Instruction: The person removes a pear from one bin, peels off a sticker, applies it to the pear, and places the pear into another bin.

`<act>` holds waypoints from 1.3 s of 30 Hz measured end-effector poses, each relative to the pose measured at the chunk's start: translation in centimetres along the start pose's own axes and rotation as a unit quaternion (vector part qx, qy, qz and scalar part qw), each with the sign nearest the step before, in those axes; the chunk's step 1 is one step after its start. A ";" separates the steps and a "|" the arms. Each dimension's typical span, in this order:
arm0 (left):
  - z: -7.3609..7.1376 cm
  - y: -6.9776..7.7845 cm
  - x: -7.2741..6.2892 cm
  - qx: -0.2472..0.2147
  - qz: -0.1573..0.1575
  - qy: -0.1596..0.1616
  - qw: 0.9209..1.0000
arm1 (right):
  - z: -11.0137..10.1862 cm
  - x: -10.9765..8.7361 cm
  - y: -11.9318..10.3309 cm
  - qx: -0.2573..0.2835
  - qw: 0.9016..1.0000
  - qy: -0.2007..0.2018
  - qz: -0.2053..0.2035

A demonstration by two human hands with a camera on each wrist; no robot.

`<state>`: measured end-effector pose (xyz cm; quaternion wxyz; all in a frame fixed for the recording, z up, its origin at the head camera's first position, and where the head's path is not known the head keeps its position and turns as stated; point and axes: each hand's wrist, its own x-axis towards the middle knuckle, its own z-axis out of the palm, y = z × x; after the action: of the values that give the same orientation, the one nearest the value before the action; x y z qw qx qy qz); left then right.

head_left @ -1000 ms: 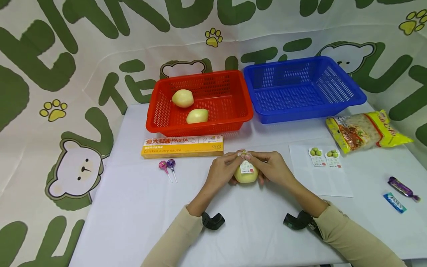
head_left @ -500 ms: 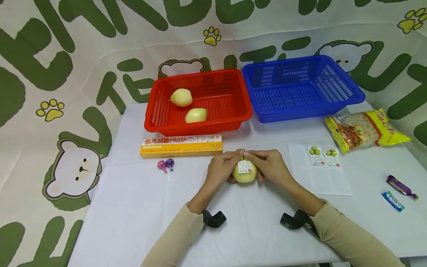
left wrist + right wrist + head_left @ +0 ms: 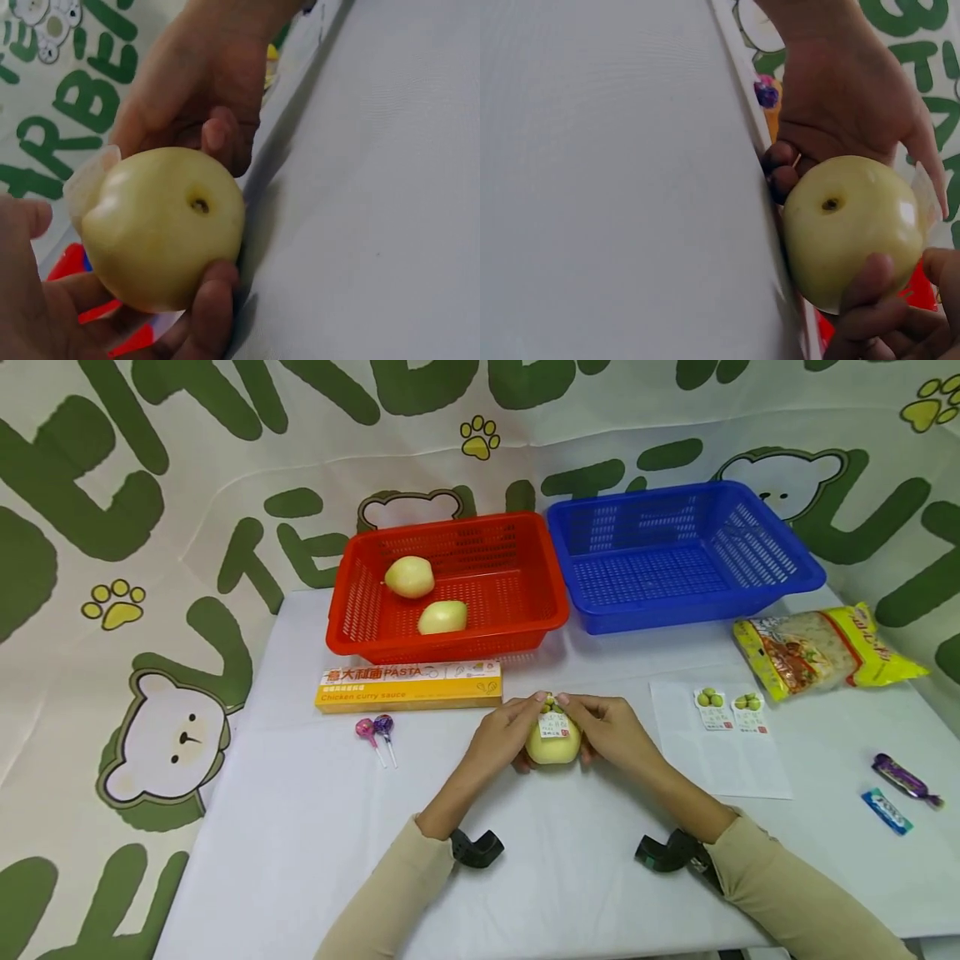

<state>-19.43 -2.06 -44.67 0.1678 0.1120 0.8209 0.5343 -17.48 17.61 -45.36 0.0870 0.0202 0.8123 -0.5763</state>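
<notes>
— Pressing a label (image 3: 553,727) onto a yellow fruit (image 3: 553,751), presumably?

— Looked that way. Found the fruit near the middle of the white table (image 3: 300,827), between left hand (image 3: 497,735) and right hand (image 3: 618,735). Couldn't tell whether resting or slightly lifted.

— And the grip?

— Held it from left and right with curled fingers, thumbs close together at the label's far edge. Couldn't tell whether pinching that edge or only pressing it.

— Fully stuck down?

— Apparently not. Saw part standing off the skin in both wrist views. Probably called for smoothing that part flat, without dragging the rest crooked.

— And afterwards?

— Likely meant freeing a hand and reaching right, to the sheet (image 3: 723,774) with two spare labels (image 3: 712,710). Also saw two more fruits (image 3: 409,577), no labels visible, in the far red basket (image 3: 519,637).
</notes>
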 end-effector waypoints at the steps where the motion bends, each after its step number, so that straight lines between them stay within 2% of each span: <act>1: -0.1 -0.1 0.0 -0.004 0.000 -0.012 1.000 | -0.1 -0.1 -0.1 -0.004 1.000 -0.009 0.001; 5: -0.7 -0.4 0.0 -0.025 0.012 -0.070 0.997 | -0.5 -0.4 -0.3 -0.010 0.998 -0.063 -0.009; 9: -1.4 -0.6 0.0 -0.054 0.024 -0.128 0.990 | -1.1 -0.6 -0.3 0.003 0.993 -0.119 -0.025; 13: -2.0 -0.6 0.0 -0.056 0.035 -0.161 0.985 | -1.7 -0.8 -0.1 0.024 0.987 -0.154 -0.039; 17: -2.3 -0.8 -0.1 -0.052 0.044 -0.177 0.982 | -2.1 -1.0 0.1 0.033 0.982 -0.184 -0.039; 21: -2.4 -1.0 -0.1 -0.053 0.055 -0.184 0.980 | -2.2 -1.1 0.3 0.027 0.979 -0.197 -0.038; 34: -2.4 -1.1 -0.1 -0.021 0.067 -0.176 0.982 | -2.7 -1.4 0.4 0.045 0.973 -0.221 -0.057; 37: -2.2 -1.4 -0.3 0.017 0.097 -0.166 0.981 | -2.6 -1.3 0.6 0.036 0.971 -0.228 -0.065; 39: -2.0 -1.6 -0.4 0.060 0.132 -0.152 0.978 | -2.4 -1.3 0.5 0.018 0.971 -0.230 -0.068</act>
<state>-19.85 -4.58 -45.32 0.2113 0.3093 0.7941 0.4786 -16.38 20.18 -44.85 0.2315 -0.1663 0.7593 -0.5850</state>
